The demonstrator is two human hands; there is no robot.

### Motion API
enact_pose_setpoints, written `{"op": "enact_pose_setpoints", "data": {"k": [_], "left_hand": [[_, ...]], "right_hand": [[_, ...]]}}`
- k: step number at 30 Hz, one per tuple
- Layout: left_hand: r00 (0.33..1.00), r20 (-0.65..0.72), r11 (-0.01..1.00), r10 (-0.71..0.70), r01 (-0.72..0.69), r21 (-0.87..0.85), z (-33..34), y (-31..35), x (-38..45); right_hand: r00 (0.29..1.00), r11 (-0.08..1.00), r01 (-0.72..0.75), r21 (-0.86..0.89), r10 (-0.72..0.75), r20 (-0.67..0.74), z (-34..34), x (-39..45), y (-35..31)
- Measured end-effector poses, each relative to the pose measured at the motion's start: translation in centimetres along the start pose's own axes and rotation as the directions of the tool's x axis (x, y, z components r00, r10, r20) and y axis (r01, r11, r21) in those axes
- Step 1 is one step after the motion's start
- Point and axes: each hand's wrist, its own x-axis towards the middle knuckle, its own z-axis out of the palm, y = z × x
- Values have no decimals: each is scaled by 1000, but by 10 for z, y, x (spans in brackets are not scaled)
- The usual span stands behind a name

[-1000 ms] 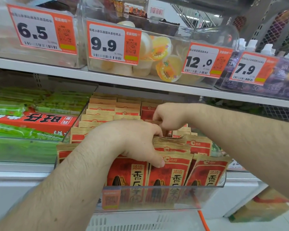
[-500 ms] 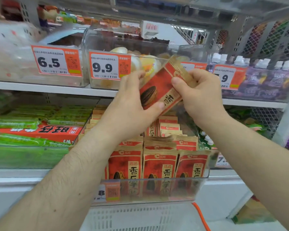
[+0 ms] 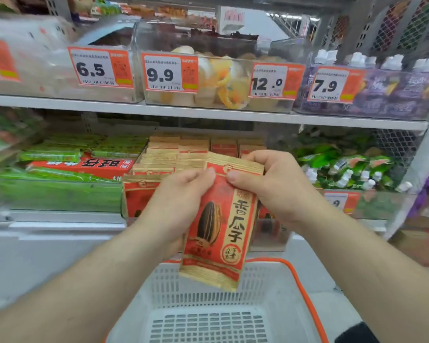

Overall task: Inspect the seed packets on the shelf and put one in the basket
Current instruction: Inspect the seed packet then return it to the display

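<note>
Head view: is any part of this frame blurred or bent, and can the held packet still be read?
Head view: the seed packet, held by the left hand and right hand, is sharp, its print legible; the upper-left shelf goods are smeared by motion blur; the shelf edge bows from wide-angle distortion; lighting is even, without harsh glare.

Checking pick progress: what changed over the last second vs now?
Both hands left the bin and lifted out one seed packet. It went up tilted in front of the price tags, then came down; it now hangs upright over the white basket, pinched at its top by the left hand and right hand. The remaining packets stay in the bin.
</note>
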Motion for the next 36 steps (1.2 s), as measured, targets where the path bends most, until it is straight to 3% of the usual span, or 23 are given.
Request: {"op": "enact_pose_setpoints", "data": {"k": [3, 7, 11, 18, 25, 31, 36], "left_hand": [[1000, 7, 979, -10, 8, 204, -13, -20, 0], [999, 30, 964, -41, 32, 262, -23, -51, 0], [977, 96, 931, -188, 146, 335, -33, -68, 1], [985, 17, 947, -170, 158, 280, -38, -77, 2], [993, -59, 964, -105, 116, 240, -37, -83, -5], [992, -127, 988, -6, 26, 151, -38, -83, -7], [990, -141, 986, 2, 22, 166, -37, -87, -5]], "right_hand": [[992, 993, -117, -2, 117, 56, 3, -12, 21], [966, 973, -229, -22, 230, 114, 8, -18, 51], [957, 969, -239, -68, 246, 151, 13, -22, 72], [951, 959, -281, 39, 273, 142, 21, -31, 91], [948, 962, -272, 1, 267, 173, 20, -37, 93], [883, 950, -300, -84, 310, 354, 20, -45, 92], [893, 959, -270, -86, 283, 350, 20, -46, 95]]}}
